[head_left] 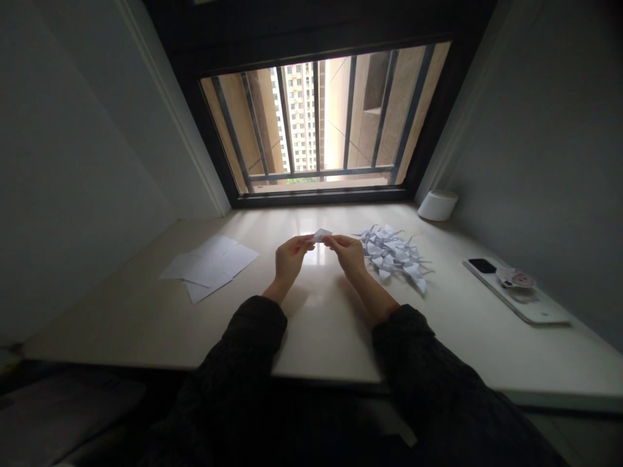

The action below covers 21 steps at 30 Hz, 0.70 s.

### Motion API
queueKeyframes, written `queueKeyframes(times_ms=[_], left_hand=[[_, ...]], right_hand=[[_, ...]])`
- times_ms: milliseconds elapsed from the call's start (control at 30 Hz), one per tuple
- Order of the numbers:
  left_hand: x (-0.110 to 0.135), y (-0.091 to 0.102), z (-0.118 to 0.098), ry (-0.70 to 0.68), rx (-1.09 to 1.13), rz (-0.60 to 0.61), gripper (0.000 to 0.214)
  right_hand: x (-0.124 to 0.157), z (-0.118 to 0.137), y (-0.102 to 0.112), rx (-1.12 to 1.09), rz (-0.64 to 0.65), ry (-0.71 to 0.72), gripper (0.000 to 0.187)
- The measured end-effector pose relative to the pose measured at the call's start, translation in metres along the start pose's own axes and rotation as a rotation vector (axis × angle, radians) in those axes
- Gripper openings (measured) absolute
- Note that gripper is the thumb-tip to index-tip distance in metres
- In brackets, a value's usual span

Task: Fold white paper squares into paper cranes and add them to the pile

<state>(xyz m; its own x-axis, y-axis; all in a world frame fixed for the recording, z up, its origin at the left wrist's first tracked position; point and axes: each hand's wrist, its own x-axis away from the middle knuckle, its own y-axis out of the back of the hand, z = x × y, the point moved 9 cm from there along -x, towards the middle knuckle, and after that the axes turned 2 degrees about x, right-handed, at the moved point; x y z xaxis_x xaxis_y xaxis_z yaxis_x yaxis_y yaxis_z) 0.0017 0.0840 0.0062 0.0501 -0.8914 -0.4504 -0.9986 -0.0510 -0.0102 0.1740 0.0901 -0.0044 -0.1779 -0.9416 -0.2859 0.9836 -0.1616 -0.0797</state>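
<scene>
Between my two hands a small folded piece of white paper (pixel 322 235) is held up above the middle of the sill. My left hand (pixel 292 253) pinches its left side with thumb and fingers. On its right side my right hand (pixel 348 250) is closed in the same way. The fingertips hide part of the paper's lower edge. Just right of my right hand lies a heap of several folded white paper cranes (pixel 392 253). Flat sheets of white paper (pixel 214 263) lie loosely stacked to the left of my left hand.
A white smartphone (pixel 525 305) with a round grip on its back lies at the right. In the back right corner stands a white rounded object (pixel 438 205). Behind the pale sill (pixel 146 318) is a dark-framed window (pixel 324 196) with bars outside; walls close both sides.
</scene>
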Motion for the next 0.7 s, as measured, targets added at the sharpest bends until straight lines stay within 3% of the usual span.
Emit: queueKeyframes(times_ms=[367,700], left_hand=[[0.0040,0.0076,-0.0017,0.006,-0.022,-0.109,0.028],[0.0055,0.0036,-0.0030,0.059,0.112,-0.137,0.030]], right_hand=[[0.0037,-0.0015,-0.0049,-0.051,-0.010,-0.027,0.030],[0.0041,0.0023,-0.0066,-0.102,0.018,-0.028,0.031]])
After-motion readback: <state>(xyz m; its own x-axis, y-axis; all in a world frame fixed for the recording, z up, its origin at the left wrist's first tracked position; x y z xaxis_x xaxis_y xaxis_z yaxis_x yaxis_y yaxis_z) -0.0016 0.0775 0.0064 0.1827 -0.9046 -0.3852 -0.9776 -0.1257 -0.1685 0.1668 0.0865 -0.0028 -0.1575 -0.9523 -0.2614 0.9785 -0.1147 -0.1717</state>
